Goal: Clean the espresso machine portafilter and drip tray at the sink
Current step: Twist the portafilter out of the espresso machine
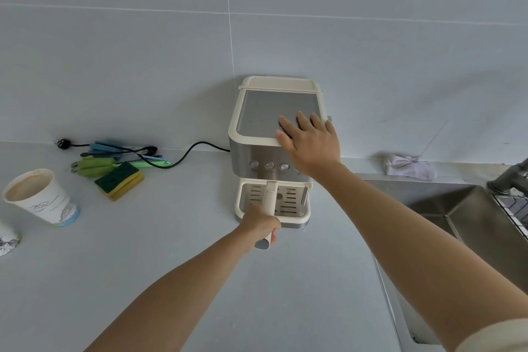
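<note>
A cream and steel espresso machine (257, 148) stands on the grey counter against the wall. My right hand (310, 143) lies flat on its top, fingers straight. My left hand (261, 224) grips the cream handle of the portafilter (270, 197), which sticks out from under the machine's front toward me. Beneath it sits the slotted cream drip tray (291, 203) in the machine's base. The portafilter's basket end is hidden under the machine head.
A steel sink (445, 208) lies to the right, with a faucet base (511, 177) and a rack at its edge. A crumpled cloth (407, 166) lies behind it. Left of the machine are a green-yellow sponge (120, 180), brushes (114, 156), a power cord and a paper cup (40, 197).
</note>
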`<action>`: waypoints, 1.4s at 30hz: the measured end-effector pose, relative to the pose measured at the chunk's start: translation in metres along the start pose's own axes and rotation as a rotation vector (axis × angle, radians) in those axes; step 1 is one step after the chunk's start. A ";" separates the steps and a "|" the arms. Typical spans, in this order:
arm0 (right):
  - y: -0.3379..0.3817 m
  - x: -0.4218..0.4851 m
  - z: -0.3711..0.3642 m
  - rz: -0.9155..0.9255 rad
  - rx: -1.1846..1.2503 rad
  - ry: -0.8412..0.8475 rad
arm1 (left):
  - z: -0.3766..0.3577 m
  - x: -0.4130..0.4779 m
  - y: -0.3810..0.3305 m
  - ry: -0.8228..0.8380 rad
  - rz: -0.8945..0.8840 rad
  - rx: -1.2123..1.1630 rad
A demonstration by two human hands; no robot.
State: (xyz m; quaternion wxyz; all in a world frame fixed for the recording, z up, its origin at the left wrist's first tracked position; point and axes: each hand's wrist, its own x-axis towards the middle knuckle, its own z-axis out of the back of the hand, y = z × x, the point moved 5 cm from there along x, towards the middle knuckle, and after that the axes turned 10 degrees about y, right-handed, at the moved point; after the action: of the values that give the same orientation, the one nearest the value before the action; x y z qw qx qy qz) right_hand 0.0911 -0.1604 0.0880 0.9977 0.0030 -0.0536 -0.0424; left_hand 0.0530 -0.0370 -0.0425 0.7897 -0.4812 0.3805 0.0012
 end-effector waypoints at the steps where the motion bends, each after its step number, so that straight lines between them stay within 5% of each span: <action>1: 0.000 0.000 0.000 0.003 0.005 -0.010 | 0.000 -0.001 0.000 0.004 -0.001 0.001; 42: -0.001 0.000 0.000 0.054 0.065 -0.095 | 0.019 0.011 0.008 0.066 -0.012 0.066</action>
State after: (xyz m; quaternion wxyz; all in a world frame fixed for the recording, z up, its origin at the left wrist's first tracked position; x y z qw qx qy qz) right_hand 0.0909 -0.1614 0.0876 0.9941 0.0319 -0.1024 -0.0138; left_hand 0.0692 -0.0225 -0.0503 0.7921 -0.4569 0.4034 -0.0323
